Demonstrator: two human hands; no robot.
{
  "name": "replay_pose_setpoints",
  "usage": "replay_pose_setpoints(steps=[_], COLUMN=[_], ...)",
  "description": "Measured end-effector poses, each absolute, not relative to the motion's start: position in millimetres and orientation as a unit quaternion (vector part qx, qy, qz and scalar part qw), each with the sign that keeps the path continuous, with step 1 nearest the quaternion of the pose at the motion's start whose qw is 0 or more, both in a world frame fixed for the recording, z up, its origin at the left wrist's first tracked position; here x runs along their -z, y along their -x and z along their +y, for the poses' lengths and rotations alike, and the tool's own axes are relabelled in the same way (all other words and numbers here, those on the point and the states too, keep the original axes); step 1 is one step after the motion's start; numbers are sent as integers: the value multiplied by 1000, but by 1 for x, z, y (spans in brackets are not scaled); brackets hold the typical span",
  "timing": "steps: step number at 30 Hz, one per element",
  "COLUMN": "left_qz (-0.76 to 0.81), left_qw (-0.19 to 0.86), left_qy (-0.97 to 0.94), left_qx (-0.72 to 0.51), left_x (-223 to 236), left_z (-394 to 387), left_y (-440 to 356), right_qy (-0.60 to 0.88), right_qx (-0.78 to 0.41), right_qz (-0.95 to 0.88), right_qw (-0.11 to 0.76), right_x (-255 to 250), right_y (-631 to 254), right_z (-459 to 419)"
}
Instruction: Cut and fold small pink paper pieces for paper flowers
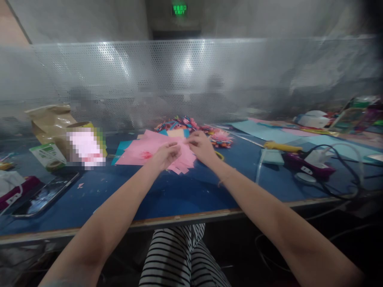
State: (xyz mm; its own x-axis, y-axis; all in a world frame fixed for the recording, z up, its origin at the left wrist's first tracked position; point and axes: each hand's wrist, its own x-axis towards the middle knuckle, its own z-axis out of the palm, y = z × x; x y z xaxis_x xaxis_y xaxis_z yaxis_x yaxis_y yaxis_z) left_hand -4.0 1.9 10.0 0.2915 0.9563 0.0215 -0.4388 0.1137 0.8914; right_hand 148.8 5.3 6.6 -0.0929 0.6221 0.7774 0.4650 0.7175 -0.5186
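Pink paper sheets [140, 145] lie in a loose, overlapping pile in the middle of the blue table, with blue paper [121, 151] showing from under their left side. Over the pile, my left hand [167, 154] is closed, thumb and fingers pinched on pink paper. Just right of it, my right hand [202, 147] also has bent fingers pinching pink paper. The paper's exact shape between the fingertips blurs into the pink behind. A red patch [146, 154] shows on the pile left of my left hand.
Behind the pile is a heap of colourful paper bits [191, 123]. A phone [46, 195], a brown paper bag [50, 123] and a tape roll [55, 164] are at left. At right are a yellow-handled tool [283, 147], a purple power strip [311, 165], cables and light-blue sheets [266, 131].
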Motion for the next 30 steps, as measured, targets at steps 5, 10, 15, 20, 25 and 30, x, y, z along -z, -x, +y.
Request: replay_pose_setpoints(steps=[5, 10, 15, 20, 25, 30], left_qz=[291, 261, 273, 276, 276, 276], left_qw=[666, 667, 676, 676, 681, 684], left_qy=[-448, -467, -464, -471, -479, -482], left_qx=[-521, -519, -503, -495, -480, -474], left_x=[-14, -18, -18, -18, -18, -18], left_z=[2, -4, -6, -7, -7, -6], left_y=[6, 5, 5, 6, 7, 8], right_qy=[340, 312, 301, 274, 245, 204], right_qx=[-140, -158, -173, -236, -261, -285], right_qz=[-745, -736, -722, -716, -716, -719], right_qw=[557, 580, 599, 597, 599, 601], right_x=[-7, -6, -6, -6, -7, -10], right_y=[-146, -144, -143, -143, -143, -143], right_z=[2, -2, -2, 0, -2, -6])
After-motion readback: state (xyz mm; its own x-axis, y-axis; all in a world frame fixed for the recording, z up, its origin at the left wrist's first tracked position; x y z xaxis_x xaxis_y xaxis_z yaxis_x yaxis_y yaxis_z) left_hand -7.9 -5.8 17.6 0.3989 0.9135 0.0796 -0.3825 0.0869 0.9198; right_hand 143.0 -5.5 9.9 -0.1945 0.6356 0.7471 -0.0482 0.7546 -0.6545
